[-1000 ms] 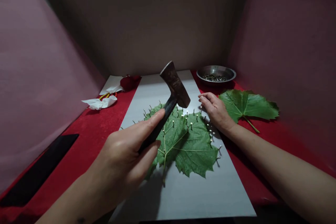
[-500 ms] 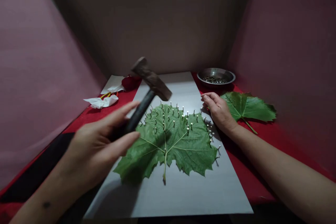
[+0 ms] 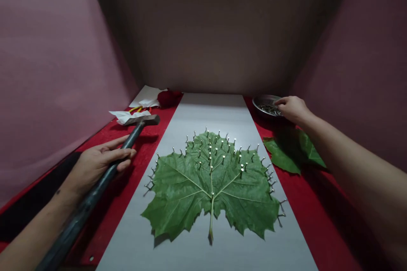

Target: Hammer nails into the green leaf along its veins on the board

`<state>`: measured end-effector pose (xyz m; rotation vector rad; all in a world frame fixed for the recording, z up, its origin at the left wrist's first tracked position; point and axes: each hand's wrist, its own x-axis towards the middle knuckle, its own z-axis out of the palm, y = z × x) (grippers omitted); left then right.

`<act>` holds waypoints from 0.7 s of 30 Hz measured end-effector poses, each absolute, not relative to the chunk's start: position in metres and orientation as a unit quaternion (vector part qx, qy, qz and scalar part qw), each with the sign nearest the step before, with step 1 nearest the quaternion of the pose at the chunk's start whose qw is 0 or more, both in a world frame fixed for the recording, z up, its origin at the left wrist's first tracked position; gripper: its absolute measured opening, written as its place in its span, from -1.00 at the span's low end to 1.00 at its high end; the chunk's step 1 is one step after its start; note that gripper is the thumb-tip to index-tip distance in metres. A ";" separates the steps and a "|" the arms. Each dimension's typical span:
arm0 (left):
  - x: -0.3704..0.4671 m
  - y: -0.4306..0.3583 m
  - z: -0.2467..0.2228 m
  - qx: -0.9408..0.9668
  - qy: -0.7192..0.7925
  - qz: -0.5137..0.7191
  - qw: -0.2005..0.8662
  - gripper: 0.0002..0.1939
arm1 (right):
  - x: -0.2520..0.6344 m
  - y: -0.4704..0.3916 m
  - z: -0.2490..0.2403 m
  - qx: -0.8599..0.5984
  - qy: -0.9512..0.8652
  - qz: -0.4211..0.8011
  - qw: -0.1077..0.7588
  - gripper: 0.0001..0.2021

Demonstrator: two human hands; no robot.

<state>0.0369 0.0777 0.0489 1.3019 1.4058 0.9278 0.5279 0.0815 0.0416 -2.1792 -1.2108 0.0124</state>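
Note:
My left hand [image 3: 101, 161] is wrapped round the dark handle of a hammer [image 3: 127, 146], whose head is up at the left, over the red cloth. My right hand [image 3: 294, 109] reaches over the rim of a metal bowl [image 3: 257, 109] of nails, fingertips down at the nails; whether they pinch one is too small to tell. A large green leaf [image 3: 187, 194] lies on a white board [image 3: 211, 108], with several nails standing along its upper edges and its middle veins.
A second green leaf [image 3: 282, 156] lies on the red cloth [image 3: 295, 194] beneath my right forearm. White tissue [image 3: 122, 116], yellow-handled tool [image 3: 136, 109] and a red bundle [image 3: 167, 98] are at the back left. Pink sheets [image 3: 47, 63] hang on both sides.
My right hand has moved from the board's right edge to the metal bowl. My left hand has carried the hammer left, away from above the leaf. The view has shifted.

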 end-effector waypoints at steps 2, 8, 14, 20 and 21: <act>0.033 0.082 0.039 0.502 0.571 0.368 0.534 -0.42 | 0.538 0.096 0.040 -0.842 -0.458 0.057 0.280 -0.81; 0.030 0.085 0.028 0.479 0.589 0.370 0.535 -0.31 | 0.546 0.117 0.033 -0.853 -0.456 0.089 0.237 -0.89; 0.035 0.086 0.031 0.453 0.600 0.364 0.549 -0.32 | 0.551 0.119 0.033 -0.861 -0.438 0.037 0.256 -0.89; 0.039 0.079 0.039 0.460 0.594 0.348 0.561 -0.37 | 0.551 0.109 0.034 -0.847 -0.415 0.004 0.332 -0.89; 0.040 0.078 0.040 0.465 0.592 0.346 0.560 -0.39 | 0.550 0.106 0.035 -0.842 -0.410 0.002 0.351 -0.89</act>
